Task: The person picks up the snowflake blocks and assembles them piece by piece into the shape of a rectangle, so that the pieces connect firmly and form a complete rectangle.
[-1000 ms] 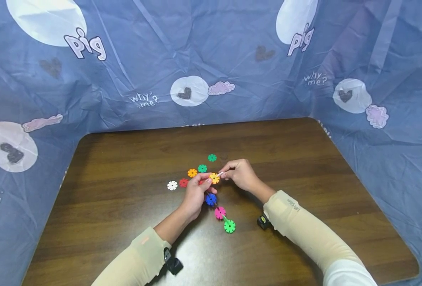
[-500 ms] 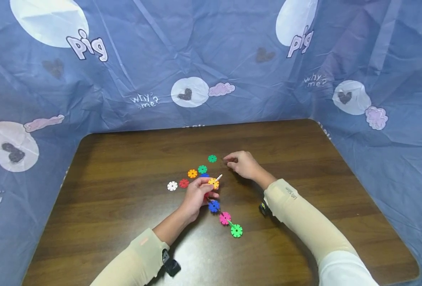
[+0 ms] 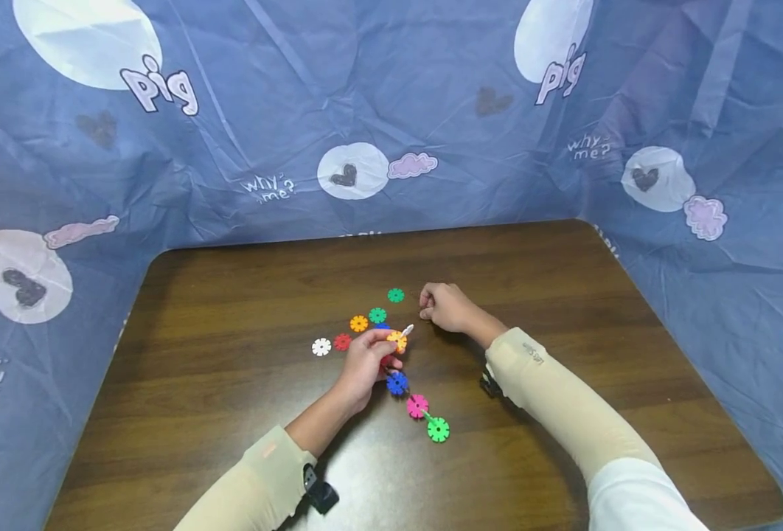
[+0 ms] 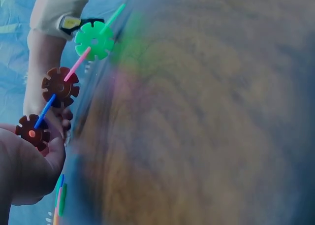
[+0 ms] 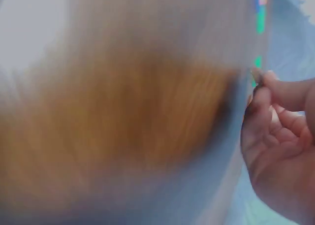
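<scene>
My left hand (image 3: 361, 363) pinches a chain of interlocking notched plastic discs by its yellow-orange disc (image 3: 397, 340). A white disc (image 3: 408, 330) stands edge-on at the upper end. Below the fingers run a partly covered red disc, a blue disc (image 3: 397, 383), a pink disc (image 3: 417, 406) and a bright green disc (image 3: 438, 429). Brown discs sit crosswise between them; one brown disc (image 4: 60, 87) shows in the left wrist view. Off to the right of the chain, my right hand (image 3: 450, 307) holds a small brownish piece (image 5: 256, 76) between thumb and finger, mostly hidden.
Loose discs lie flat beyond the left hand: a white disc (image 3: 321, 346), a red disc (image 3: 342, 341), an orange disc (image 3: 359, 323), two dark green ones and a partly covered blue disc (image 3: 382, 326). The wooden table (image 3: 232, 413) meets a blue printed cloth (image 3: 285, 88) behind.
The right hand let go of the white disc at the chain's end, reached to a brown disc on the table and now pinches a brownish piece, drawn slightly nearer. The chain shifted down and right.
</scene>
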{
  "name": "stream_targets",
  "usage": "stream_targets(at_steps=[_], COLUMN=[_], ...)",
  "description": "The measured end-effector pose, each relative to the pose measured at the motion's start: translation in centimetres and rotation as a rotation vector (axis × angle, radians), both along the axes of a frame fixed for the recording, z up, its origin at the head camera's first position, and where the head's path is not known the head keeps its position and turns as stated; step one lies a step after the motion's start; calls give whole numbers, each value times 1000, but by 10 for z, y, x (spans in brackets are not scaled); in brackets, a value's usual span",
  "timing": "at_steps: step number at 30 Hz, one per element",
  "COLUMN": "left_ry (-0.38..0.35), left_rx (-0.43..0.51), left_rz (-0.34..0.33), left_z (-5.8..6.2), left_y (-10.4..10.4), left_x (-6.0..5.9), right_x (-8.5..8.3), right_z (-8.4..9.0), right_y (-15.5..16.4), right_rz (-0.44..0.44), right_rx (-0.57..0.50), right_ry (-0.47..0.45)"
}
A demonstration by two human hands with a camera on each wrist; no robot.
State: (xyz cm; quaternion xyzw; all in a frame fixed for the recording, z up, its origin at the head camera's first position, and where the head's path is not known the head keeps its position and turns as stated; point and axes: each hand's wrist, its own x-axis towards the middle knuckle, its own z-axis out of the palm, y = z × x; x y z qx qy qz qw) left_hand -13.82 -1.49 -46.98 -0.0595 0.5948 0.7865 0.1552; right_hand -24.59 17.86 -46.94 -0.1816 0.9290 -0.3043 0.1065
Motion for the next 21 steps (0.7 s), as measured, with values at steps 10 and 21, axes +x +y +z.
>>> stream_targets(at_steps=[10, 21], left_ry=[2, -7], left_rx=[12, 2], left_rz=[34, 3], left_z=[3, -2], left_y=[2, 5], left_x=[0, 1], right_x=[30, 41], right_z=[15, 9], right_y=[5, 4], right_rz=[-201, -230], right_rx=[-659, -691], right_ry=[-414, -439])
